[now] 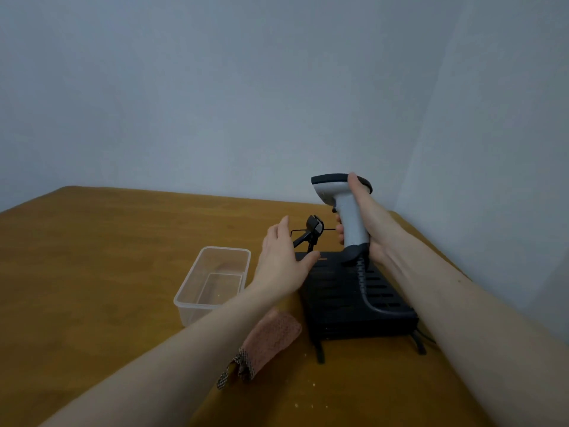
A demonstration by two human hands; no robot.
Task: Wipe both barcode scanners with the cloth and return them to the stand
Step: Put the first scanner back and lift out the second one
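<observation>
Head view: clear plastic tub (197, 298), only crumbs inside.

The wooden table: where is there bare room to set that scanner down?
The wooden table shows bare wood left of the clear plastic tub and along the far edge behind it. Crowded: the pink cloth lies between the tub and the black slotted stand, under the left hand. The right hand grips the grey-and-black scanner.

Wooden table (107, 241), clear plastic tub (212, 282), pink cloth (274, 337), black slotted stand (354, 300) beside the cloth
</observation>
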